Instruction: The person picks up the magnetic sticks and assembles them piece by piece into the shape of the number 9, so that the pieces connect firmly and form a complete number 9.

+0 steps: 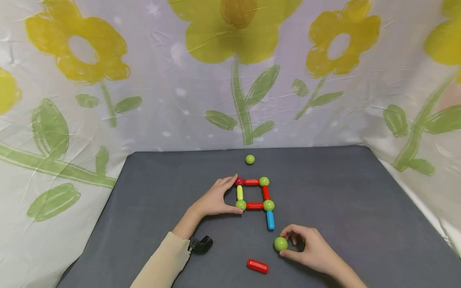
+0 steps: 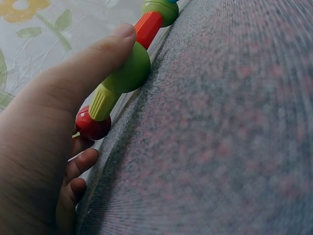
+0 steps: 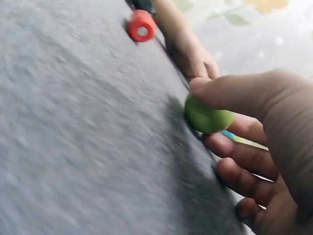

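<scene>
A square of magnetic rods and balls (image 1: pixel 255 206) lies on the dark table, with red rods on three sides and a yellow-green rod (image 1: pixel 239 193) on the left. Its corners are green balls and one red ball (image 1: pixel 239 181). From the lower right corner a blue rod (image 1: pixel 270 220) points toward the person. My left hand (image 1: pixel 215 199) grips the square's left side, thumb at the lower green ball (image 2: pixel 132 71), fingers by the red ball. My right hand (image 1: pixel 312 249) pinches a loose green ball (image 1: pixel 280 244) between thumb and fingers, just below the blue rod's free end.
A separate red rod (image 1: pixel 257 266) lies near the front, left of the right hand. Behind the square sits another green ball (image 1: pixel 250 159). The left wrist wears a black band (image 1: pixel 201 244). A flowered cloth (image 1: pixel 162 80) hangs behind the table (image 1: pixel 162 172).
</scene>
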`<state>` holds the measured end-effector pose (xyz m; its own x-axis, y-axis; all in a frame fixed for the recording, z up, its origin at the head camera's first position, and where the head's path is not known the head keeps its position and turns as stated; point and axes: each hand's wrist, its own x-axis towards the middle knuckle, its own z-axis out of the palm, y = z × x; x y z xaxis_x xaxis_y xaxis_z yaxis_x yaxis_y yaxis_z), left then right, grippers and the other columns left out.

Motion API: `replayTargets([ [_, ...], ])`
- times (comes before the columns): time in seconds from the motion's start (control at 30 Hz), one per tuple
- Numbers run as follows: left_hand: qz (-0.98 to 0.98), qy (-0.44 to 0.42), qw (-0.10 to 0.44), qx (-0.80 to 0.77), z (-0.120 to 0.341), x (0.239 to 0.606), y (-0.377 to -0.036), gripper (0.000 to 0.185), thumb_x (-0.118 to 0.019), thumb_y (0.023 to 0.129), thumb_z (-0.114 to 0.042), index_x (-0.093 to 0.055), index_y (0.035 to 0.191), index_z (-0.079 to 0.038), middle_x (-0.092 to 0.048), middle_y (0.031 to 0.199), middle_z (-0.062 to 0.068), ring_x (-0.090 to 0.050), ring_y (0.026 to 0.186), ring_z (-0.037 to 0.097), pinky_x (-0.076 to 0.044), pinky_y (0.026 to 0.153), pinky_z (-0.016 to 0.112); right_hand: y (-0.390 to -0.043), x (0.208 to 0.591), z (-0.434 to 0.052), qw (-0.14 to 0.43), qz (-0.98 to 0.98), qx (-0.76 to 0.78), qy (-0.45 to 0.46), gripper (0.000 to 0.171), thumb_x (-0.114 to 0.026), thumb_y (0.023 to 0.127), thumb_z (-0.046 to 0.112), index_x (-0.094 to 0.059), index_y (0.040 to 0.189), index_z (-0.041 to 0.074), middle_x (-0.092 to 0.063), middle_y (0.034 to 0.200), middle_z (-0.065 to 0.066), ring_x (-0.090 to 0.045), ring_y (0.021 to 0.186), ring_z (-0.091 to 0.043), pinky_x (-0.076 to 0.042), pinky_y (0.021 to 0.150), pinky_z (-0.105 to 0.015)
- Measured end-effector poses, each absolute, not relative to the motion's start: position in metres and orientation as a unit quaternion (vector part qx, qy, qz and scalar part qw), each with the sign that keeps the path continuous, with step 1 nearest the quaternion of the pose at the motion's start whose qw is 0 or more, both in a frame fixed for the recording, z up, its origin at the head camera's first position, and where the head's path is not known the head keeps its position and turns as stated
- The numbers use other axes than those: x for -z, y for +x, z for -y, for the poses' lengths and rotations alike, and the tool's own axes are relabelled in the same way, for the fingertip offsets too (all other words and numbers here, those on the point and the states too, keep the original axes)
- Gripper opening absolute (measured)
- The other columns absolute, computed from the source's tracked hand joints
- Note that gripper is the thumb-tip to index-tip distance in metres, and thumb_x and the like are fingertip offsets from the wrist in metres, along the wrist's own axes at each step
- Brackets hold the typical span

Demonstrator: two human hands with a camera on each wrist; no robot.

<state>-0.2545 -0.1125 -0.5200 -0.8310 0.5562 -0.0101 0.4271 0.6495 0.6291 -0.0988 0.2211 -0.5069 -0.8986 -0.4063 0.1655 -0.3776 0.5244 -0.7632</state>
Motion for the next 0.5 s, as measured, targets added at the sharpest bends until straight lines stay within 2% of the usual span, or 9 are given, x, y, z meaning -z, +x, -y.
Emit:
replayTargets([
  [0.23,-0.903,0.274,0.103,-0.315,0.112,0.520,-0.256,0.121,-0.088,0.079,-0.063,-0.022,0.171,-0.021,-0.030,0.173,0.006,-0.033,0.154,0.031,-0.037,0.120,0.058,-0.094,0.509,-0.205,-0.001,-0.887,0.426,-0.177,0.032,-0.094,0.083,0.031,-0.071,0.105,0.030,-0.065,0.091,0.017,-0.057,0.077,-0.003,-0.049,0.068,-0.024],
  [0.5,-0.904,0.272,0.103,-0.312,0.112,0.518,-0.255,0.123,-0.088,0.078,-0.065,-0.022,0.172,-0.021,-0.030,0.173,0.006,-0.033,0.154,0.030,-0.037,0.120,0.057,-0.092,0.511,-0.198,-0.033,-0.893,0.424,-0.144,0.037,-0.097,0.078,0.024,-0.072,0.105,0.030,-0.061,0.082,0.013,-0.054,0.073,-0.002,-0.045,0.063,-0.023],
])
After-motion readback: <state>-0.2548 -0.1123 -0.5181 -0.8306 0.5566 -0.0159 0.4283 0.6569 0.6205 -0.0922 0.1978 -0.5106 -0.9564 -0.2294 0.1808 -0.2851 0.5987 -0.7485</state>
